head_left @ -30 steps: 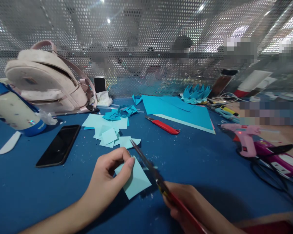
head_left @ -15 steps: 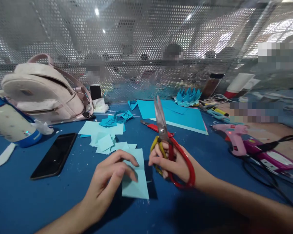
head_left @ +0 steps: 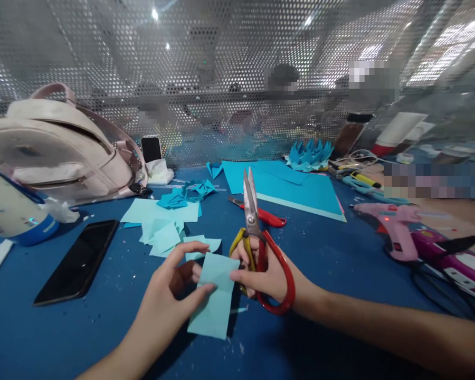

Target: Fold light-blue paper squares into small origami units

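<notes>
Nowhere legible writing: left hand (head_left: 170,295) on paper square (head_left: 214,295), right hand (head_left: 267,272) with scissors (head_left: 257,232).

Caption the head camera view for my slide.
Both hands pinch a light blue paper square; the right hand also holds shut scissors.

A shared craft workshop: a blue desk (head_left: 340,264) strewn with paper scraps (head_left: 164,221), a glue gun (head_left: 396,232) at right, a perforated metal screen (head_left: 221,79) (other workers behind) at the far edge.

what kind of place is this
Probably a shared paper-craft workstation. The blue table holds cut light blue paper pieces, a pink glue gun and a red utility knife, with a perforated metal screen behind.
</notes>
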{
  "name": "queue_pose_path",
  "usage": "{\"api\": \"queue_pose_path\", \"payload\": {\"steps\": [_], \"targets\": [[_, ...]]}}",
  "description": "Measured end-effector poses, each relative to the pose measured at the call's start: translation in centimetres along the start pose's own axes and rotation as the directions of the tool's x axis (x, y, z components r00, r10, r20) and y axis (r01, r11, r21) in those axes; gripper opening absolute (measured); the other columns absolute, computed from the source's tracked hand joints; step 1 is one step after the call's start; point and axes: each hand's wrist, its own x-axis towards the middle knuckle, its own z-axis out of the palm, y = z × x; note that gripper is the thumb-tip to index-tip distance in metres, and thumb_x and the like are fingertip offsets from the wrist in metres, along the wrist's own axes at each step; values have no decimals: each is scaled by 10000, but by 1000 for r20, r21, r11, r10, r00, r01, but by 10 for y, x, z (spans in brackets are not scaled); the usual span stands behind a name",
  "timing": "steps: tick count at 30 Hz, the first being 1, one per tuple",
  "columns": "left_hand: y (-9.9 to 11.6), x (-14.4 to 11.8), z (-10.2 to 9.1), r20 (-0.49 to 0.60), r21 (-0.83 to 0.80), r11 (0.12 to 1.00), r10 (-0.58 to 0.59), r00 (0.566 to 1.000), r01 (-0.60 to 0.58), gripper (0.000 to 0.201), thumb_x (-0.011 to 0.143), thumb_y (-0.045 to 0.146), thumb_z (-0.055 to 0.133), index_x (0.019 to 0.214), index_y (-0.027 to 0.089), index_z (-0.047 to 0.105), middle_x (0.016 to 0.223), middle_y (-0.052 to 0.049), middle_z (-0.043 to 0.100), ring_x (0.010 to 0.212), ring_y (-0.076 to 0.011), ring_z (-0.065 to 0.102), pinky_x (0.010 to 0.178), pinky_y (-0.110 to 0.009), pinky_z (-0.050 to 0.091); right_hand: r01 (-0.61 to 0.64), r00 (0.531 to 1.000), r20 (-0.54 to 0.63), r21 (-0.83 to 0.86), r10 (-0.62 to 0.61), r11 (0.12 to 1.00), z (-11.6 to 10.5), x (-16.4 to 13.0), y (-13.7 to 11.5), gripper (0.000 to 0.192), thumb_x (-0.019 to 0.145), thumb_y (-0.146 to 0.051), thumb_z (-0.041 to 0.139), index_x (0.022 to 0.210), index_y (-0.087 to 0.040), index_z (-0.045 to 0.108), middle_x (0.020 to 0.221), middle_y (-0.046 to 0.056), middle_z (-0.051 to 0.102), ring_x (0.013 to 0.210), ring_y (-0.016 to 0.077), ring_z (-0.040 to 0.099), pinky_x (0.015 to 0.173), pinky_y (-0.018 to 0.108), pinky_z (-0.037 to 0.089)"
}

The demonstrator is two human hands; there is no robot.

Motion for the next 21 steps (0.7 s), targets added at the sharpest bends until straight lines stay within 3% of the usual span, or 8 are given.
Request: {"api": "queue_pose_path", "payload": {"steps": [3,7,14,17,21], "targets": [[-2,3,0,24,-32,997,-72,997,72,186,800,295,696,931,189,619,814,-20,625,723,-146,566,644,-236,468,6,1000,-7,-7,-6,1000,-1,-2,2,402,657,-208,841,756,-185,453,749,-60,526,465,52,534,420,181,484],[0,3,-2,18,45,993,-110,994,110,225,815,380,664,813,161,616,769,-25,602,681,-149,543,607,-246,419,33,999,-1,16,-33,999,-2,-1,4,402,670,-237,839,781,-188,456,797,-45,558,485,58,556,444,190,501],[7,4,-8,106,244,969,9,994,-35,203,900,337,574,792,192,667,777,2,541,682,-123,483,615,-232,358,43,999,19,-37,-42,998,-2,-1,2,365,679,-249,833,769,-176,487,761,-37,597,474,54,533,442,178,485],[5,5,-5,113,92,993,-83,990,73,123,846,321,642,861,199,633,799,8,559,697,-124,512,624,-225,391,31,1000,-1,-86,-31,996,-1,-1,2,328,683,-224,826,768,-173,514,690,-55,566,463,57,521,424,169,464],[5,8,1,258,-100,967,-204,944,236,245,731,307,747,881,185,597,836,-9,637,731,-147,578,653,-241,452,65,997,-24,-106,-68,992,-1,-2,1,323,699,-210,810,759,-181,494,645,-74,532,456,59,509,421,165,452]]}}
